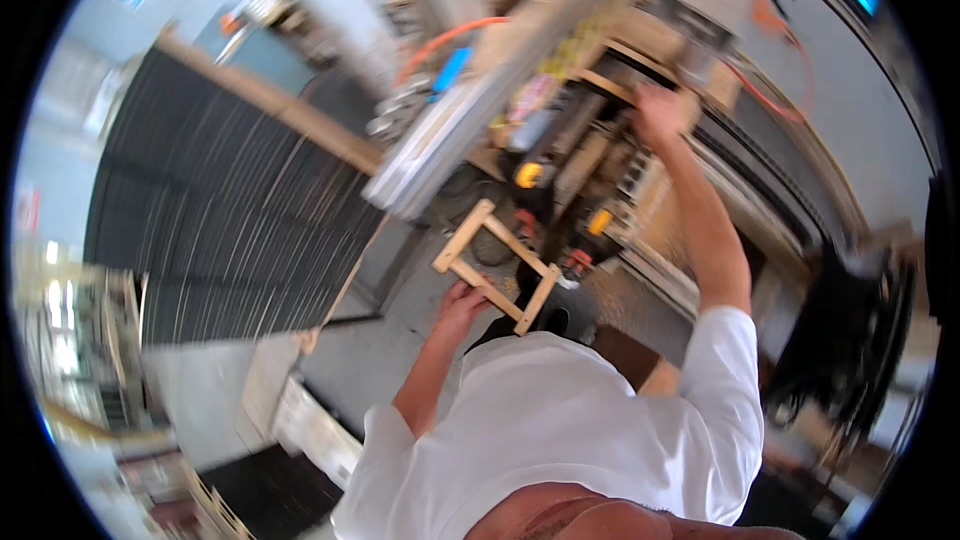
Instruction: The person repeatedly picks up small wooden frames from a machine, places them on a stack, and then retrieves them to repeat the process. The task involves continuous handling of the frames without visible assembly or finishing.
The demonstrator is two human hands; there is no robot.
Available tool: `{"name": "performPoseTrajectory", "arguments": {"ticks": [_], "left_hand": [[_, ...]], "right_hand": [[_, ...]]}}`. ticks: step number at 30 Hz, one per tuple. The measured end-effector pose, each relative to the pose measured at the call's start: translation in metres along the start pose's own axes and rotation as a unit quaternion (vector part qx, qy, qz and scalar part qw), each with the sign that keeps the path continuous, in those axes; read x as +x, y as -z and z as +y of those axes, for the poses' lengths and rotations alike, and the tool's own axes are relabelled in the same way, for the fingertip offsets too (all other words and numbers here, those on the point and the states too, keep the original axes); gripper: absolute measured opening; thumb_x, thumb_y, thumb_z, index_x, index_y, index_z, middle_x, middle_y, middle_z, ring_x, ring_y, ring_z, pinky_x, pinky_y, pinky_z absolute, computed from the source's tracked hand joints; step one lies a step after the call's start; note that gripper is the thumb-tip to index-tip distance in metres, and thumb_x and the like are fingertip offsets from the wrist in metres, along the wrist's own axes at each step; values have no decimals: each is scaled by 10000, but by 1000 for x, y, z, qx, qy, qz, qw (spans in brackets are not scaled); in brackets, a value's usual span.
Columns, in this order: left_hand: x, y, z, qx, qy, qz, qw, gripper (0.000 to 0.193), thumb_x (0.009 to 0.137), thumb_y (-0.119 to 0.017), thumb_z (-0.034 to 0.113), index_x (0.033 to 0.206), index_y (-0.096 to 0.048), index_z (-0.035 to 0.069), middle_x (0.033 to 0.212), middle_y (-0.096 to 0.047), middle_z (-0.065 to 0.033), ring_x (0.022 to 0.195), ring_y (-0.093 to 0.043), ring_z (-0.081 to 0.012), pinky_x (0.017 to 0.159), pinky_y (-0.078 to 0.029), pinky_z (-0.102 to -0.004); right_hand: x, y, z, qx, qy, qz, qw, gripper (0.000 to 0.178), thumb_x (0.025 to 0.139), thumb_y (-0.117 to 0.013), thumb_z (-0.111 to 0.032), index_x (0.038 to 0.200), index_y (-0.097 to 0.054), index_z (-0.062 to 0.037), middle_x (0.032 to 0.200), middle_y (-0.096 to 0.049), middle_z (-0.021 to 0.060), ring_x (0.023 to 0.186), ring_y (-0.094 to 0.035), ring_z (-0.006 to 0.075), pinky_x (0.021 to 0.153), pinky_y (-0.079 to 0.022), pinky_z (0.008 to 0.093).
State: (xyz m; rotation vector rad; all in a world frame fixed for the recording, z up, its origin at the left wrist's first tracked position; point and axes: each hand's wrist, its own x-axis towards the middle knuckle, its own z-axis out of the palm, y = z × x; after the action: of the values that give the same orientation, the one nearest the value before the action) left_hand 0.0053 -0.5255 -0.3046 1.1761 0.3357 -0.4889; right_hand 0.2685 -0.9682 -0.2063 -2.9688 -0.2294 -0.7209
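Observation:
My left hand [462, 308] is closed on one long side of a small rectangular frame of pale wood [541, 302], held in front of my body. Small dark dots mark the corners of this frame. Farther off on the right, my right hand [663, 115] reaches over the workbench. Its fingers are closed at the near end of what looks like a second pale wooden frame [606, 86], next to a grey machine part [700, 10]. Motion blurs this hand, and the fingertips are partly hidden.
Two yellow-and-black power tools [530, 175] [600, 222] lie between my hands. A long metal-edged beam [420, 170] runs off to the far side. Dark stacked sheets [240, 210] stand at left. A brown box [628, 355] is near my body; black fabric [838, 330] hangs at right.

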Motion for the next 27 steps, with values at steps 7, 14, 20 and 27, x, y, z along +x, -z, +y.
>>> {"name": "performPoseTrajectory", "arguments": {"ticks": [7, 14, 20, 27], "left_hand": [[-25, 0, 25, 110, -49, 26, 992, 335, 973, -524, 117, 1304, -542, 70, 1237, -629, -34, 1121, -576, -156, 940, -496, -354], [-84, -3, 77, 112, -133, -1, 985, 385, 977, -494, 88, 1358, -478, 39, 1259, -619, -45, 1128, -564, -144, 957, -470, -333], [-123, 24, 120, 101, -183, -17, 978, 389, 986, -497, 91, 1371, -469, 49, 1273, -609, -55, 1146, -551, -141, 977, -450, -336], [-159, 75, 145, 114, -172, -58, 977, 386, 993, -502, 109, 1372, -468, 46, 1271, -608, -56, 1125, -569, -157, 957, -463, -333]], "right_hand": [[-9, 3, 6, -58, 4, 6, 998, 403, 725, -783, -255, 1017, -572, -73, 965, -628, 109, 963, -594, 335, 815, -456, 464], [-9, 0, -9, -40, -73, -32, 996, 303, 778, -751, -169, 1016, -596, -63, 1061, -636, 110, 1047, -575, 339, 886, -432, 475], [-16, 50, -93, 247, -79, 82, 962, 250, 877, -694, -232, 1018, -623, -38, 945, -643, 110, 837, -604, 265, 780, -495, 354], [-181, 87, -337, 700, -82, -304, 641, 319, 917, -654, -198, 1132, -548, 13, 1006, -627, 94, 849, -617, 159, 789, -523, 305]]}}
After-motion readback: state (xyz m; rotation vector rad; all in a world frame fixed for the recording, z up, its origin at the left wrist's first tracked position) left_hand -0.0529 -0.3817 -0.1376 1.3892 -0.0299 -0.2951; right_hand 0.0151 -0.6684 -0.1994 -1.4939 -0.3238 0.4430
